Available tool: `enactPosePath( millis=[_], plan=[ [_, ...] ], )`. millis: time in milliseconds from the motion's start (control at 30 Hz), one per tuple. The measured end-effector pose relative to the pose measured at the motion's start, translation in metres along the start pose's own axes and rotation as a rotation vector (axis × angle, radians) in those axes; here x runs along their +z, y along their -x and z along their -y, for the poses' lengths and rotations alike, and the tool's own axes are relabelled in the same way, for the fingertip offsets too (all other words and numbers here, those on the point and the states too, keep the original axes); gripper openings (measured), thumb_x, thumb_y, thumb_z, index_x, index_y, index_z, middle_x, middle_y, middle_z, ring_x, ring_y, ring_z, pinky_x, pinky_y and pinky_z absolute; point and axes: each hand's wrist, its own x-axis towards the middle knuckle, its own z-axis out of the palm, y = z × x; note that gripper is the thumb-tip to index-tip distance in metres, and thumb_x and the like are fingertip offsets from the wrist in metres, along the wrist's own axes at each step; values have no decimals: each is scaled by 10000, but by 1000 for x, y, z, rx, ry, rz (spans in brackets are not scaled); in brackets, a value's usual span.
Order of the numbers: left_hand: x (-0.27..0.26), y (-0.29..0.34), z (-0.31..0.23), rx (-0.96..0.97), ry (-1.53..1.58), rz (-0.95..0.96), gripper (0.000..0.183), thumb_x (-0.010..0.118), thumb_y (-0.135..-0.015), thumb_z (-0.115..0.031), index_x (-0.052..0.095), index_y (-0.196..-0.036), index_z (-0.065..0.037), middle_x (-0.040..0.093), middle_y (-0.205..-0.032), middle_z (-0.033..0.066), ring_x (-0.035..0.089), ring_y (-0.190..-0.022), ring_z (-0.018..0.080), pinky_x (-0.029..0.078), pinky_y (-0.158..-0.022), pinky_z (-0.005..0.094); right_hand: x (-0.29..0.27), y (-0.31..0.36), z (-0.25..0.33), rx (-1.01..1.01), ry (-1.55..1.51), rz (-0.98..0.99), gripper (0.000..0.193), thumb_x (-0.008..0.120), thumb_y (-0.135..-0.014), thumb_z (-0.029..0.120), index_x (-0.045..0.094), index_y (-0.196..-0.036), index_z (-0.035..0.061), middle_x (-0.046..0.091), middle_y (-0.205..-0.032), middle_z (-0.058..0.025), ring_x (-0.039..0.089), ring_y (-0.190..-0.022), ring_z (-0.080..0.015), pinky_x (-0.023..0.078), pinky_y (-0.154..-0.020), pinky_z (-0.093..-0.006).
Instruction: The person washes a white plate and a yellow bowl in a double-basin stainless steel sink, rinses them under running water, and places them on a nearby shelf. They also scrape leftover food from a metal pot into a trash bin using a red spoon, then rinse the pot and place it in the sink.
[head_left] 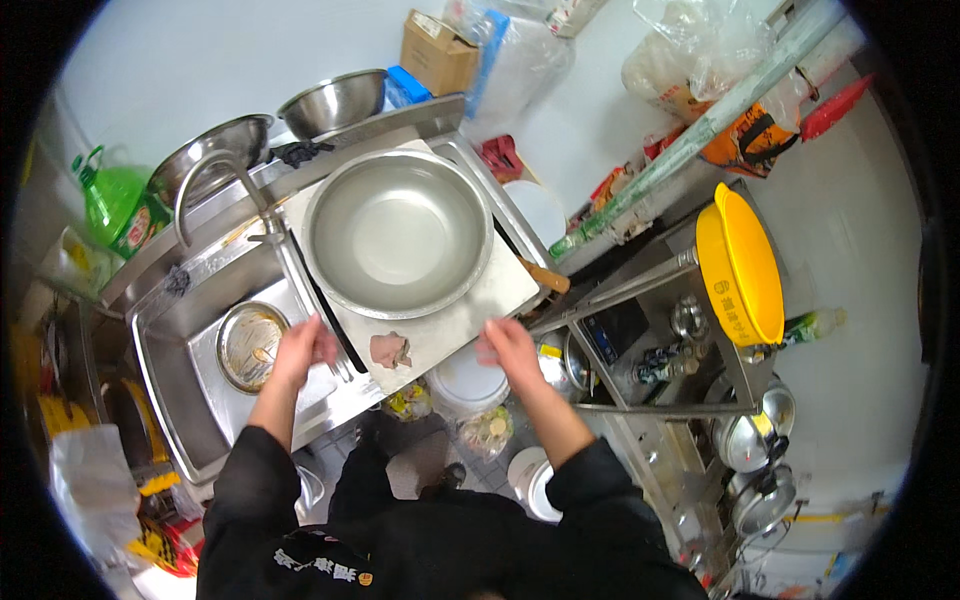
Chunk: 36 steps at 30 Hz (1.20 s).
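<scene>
A wide steel basin (395, 230) rests on a pale board (495, 297) over the counter. It looks empty. In front of it on the board lies a small pinkish-brown piece (390, 350), like raw meat; its exact kind I cannot make out. My left hand (306, 352) hovers by the sink's right edge, left of that piece, fingers loosely apart and slightly blurred. My right hand (508, 350) is above the board's front right edge, fingers half bent and apart. Neither hand holds anything that shows, and both are clear of the basin.
Left of the board is a steel sink (190, 400) with a dirty bowl (250, 347) in it and a curved faucet (220, 170) above. Steel bowls (332, 103) stand along the back ledge. A wooden handle (545, 277) juts out at right, near a shelf with a yellow basin (740, 265).
</scene>
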Motion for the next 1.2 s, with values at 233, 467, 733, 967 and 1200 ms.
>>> enactPosePath(
  millis=[233, 467, 733, 967, 1200],
  plan=[
    [3, -116, -82, -225, -79, 82, 536, 674, -977, -451, 645, -1146, 57, 724, -976, 141, 746, -753, 243, 651, -640, 369, 80, -83, 72, 212, -141, -92, 546, 706, -968, 357, 559, -1314, -40, 680, -1130, -160, 714, -870, -252, 640, -742, -419],
    [-5, -142, -61, -194, 60, 82, 187, 649, -831, -30, 670, -984, 76, 698, -843, 112, 674, -631, 217, 528, -482, 308, 87, -102, 45, 192, -302, -165, 429, 676, -843, 86, 585, -1216, -104, 692, -1013, -173, 708, -765, -295, 606, -602, -403],
    [13, -105, -61, 8, 86, 81, 341, 596, -772, 33, 642, -1105, 86, 694, -949, 122, 666, -807, 245, 535, -706, 368, 82, -70, 27, 165, -326, -240, 372, 649, -772, -2, 628, -1128, -111, 696, -980, -174, 705, -786, -285, 568, -588, -407],
    [43, -36, -65, 29, 41, 117, 349, 584, -776, 58, 648, -1118, 98, 705, -971, 145, 681, -838, 262, 549, -770, 372, 46, 8, 20, -11, -422, -220, 321, 646, -803, -44, 661, -1113, -125, 726, -1036, -173, 710, -878, -276, 573, -785, -390],
    [109, 70, -37, -47, -57, 115, 384, 597, -782, 34, 641, -1153, 123, 722, -1017, 185, 708, -887, 285, 569, -813, 384, -27, 137, -6, 89, -369, -351, 320, 638, -818, -32, 642, -1119, -141, 716, -1017, -163, 694, -859, -240, 554, -790, -366]
  ],
)
